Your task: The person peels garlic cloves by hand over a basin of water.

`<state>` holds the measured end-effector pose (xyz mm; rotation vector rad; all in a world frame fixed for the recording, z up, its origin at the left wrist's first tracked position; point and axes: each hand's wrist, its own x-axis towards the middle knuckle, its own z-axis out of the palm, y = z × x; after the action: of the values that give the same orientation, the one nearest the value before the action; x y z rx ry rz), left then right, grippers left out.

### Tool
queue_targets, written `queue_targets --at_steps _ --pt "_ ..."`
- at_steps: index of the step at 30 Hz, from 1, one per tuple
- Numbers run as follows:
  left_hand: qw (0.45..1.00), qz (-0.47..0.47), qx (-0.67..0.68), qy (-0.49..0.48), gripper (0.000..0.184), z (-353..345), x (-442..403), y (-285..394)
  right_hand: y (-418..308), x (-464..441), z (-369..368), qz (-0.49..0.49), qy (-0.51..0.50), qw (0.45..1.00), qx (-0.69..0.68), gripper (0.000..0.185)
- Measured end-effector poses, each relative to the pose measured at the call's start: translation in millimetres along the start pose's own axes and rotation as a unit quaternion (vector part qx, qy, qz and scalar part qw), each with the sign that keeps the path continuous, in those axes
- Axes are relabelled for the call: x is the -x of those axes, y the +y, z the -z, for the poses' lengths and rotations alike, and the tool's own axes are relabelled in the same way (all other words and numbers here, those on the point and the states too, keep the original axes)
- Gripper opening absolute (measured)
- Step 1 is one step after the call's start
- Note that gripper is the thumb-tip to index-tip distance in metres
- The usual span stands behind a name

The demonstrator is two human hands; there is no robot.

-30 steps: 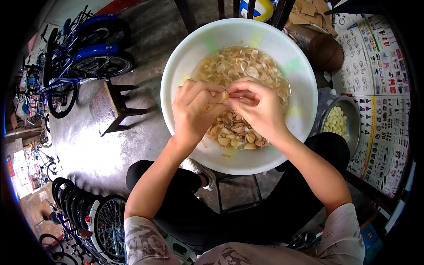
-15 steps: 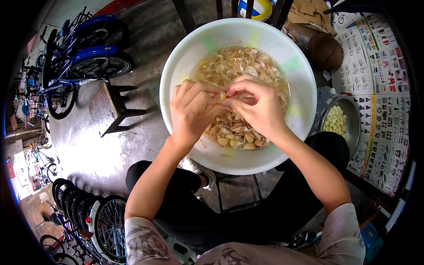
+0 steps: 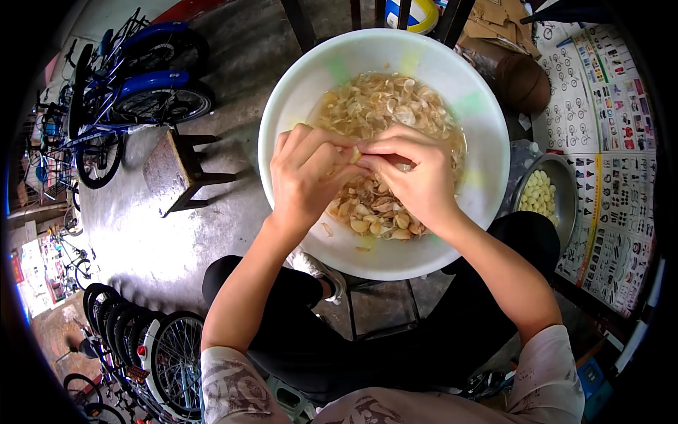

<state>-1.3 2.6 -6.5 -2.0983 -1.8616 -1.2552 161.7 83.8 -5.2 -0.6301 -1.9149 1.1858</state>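
Note:
Both hands meet over a wide white basin (image 3: 289,85) of water, with loose garlic skins (image 3: 395,99) floating in it. My left hand (image 3: 308,169) is closed, pinching a pale yellow garlic clove (image 3: 357,155) between thumb and fingers. From the other side, my right hand (image 3: 417,166) pinches at the same clove with thumb and forefinger. The fingers hide most of it. Several unpeeled cloves (image 3: 374,225) lie among the skins at the basin's near side. Peeled garlic cloves (image 3: 538,192) fill part of a metal bowl (image 3: 565,185) on the right.
A small wooden stool (image 3: 176,173) stands on the concrete floor to the left. Bicycles (image 3: 152,92) are parked further left. Beyond the basin are dark bars (image 3: 300,25), a ball (image 3: 413,14) and cardboard (image 3: 494,25). A printed sheet (image 3: 593,162) covers the surface at right.
The right fingers have shifted slightly against the clove, with the forefinger straighter. The left hand keeps its pinch. The whole view has moved a little, so the basin appears slightly further right.

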Motion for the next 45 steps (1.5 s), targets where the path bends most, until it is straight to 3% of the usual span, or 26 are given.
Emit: queue_targets --at_steps 11,13,17,26,32,35,37,41,45 --pt "1.000 0.022 0.006 -0.018 0.036 0 1 -5 5 -8 2 0.078 -0.024 0.995 0.057 0.014" --pt "1.000 0.007 0.006 -0.010 0.033 0 -2 -4 2 -9 3 -0.004 -0.040 0.999 0.007 0.019" --pt "1.000 0.009 0.006 -0.011 0.033 0 -4 -2 2 -11 9 0.057 -0.058 0.995 0.057 0.019" --pt "0.999 -0.028 -0.029 -0.029 0.037 2 -4 -2 4 -12 11 0.024 -0.086 0.995 0.034 0.011" --pt "0.998 -0.037 -0.016 -0.040 0.035 5 -2 0 -1 -12 15 -0.007 -0.165 0.986 0.038 0.006" --pt "0.998 0.018 0.030 -0.049 0.039 8 -4 5 -4 -10 16 0.004 -0.160 0.986 0.039 0.007" --pt "0.977 0.132 0.155 -0.067 0.048 8 -9 11 -1 -10 16 -0.001 -0.151 0.987 0.052 0.009" --pt "0.959 0.169 0.194 -0.117 0.049 8 -5 2 3 -10 13 0.033 -0.141 0.988 0.053 0.010" --pt "0.875 0.299 0.353 -0.146 0.037 11 -7 -1 -2 -10 10 0.046 -0.124 0.989 0.071 0.011"
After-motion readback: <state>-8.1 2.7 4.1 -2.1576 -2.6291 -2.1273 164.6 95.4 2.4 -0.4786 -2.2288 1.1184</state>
